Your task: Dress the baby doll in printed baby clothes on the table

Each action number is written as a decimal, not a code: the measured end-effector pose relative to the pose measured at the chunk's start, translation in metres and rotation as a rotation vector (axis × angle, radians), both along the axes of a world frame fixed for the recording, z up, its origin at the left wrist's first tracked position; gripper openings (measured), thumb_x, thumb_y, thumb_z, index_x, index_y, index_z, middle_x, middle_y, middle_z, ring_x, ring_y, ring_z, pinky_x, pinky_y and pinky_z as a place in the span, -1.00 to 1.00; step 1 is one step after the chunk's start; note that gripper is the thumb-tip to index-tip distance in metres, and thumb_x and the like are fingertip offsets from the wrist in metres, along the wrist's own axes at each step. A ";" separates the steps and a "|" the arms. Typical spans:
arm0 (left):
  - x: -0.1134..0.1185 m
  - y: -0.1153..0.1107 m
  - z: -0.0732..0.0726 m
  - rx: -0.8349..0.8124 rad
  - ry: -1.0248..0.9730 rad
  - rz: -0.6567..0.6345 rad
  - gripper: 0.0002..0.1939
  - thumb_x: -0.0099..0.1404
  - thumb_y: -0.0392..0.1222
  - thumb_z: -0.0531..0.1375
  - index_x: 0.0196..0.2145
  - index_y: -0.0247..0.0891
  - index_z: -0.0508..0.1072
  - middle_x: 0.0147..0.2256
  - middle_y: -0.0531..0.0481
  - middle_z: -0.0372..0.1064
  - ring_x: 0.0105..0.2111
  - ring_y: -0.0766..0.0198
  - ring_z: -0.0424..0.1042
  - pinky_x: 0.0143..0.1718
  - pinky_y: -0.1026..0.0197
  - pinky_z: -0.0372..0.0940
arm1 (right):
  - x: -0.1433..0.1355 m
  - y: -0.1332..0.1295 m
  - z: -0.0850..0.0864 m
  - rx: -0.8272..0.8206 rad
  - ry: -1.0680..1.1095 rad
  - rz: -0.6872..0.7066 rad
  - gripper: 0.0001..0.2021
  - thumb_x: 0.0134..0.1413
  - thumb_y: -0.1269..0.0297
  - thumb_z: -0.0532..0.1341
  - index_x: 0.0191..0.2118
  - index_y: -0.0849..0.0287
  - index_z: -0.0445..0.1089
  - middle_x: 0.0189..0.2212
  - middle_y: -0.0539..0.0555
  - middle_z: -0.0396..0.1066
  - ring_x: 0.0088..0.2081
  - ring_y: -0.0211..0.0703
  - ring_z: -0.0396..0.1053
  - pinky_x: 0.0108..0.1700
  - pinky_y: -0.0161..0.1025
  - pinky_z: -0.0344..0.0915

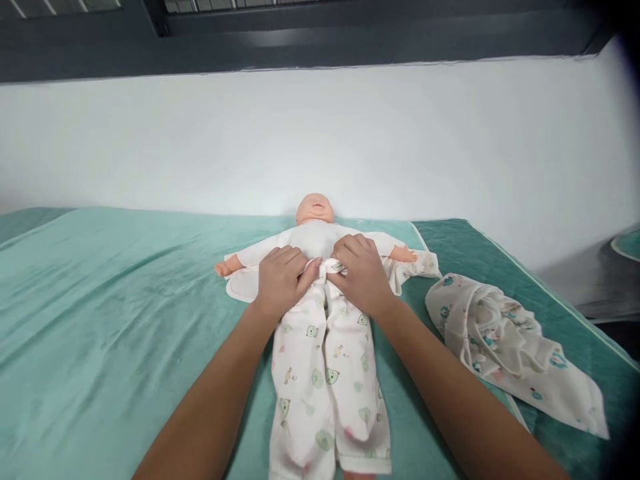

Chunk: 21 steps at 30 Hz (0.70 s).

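A baby doll (315,208) lies on its back with its arms spread, its head towards the wall. It wears a white top (313,237) and white baby pants (327,373) printed with small green and pink figures. My left hand (284,279) grips the waistband at the doll's belly, thumb pointing inward. On the other side of the waist, my right hand (361,273) is closed on the same waistband. Between my hands the cloth is bunched up. The pants cover the legs almost to the feet.
To the right lies a crumpled white printed cloth (510,353) on a dark green quilted mat (500,267). Another pale patterned cloth (423,265) sticks out under the doll's arm on the right. A light green sheet (110,320) spreads to the left. Behind stands a white wall (310,133).
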<state>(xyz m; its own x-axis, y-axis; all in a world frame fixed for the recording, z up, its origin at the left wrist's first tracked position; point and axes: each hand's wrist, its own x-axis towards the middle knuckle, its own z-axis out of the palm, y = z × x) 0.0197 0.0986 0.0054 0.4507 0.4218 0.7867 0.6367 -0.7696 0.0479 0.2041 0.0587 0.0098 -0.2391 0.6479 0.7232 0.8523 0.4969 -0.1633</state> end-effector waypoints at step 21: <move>-0.010 -0.051 -0.008 -0.289 -0.185 0.030 -0.57 0.43 -0.10 0.05 -0.60 -0.20 0.14 -0.57 0.07 0.13 -0.49 0.30 0.18 -0.42 0.19 0.07 | 0.010 -0.010 -0.006 0.048 -0.162 -0.061 -0.80 0.15 0.22 0.23 -0.47 0.13 0.29 -0.53 0.02 0.37 -0.35 -0.10 0.25 -0.15 -0.13 0.04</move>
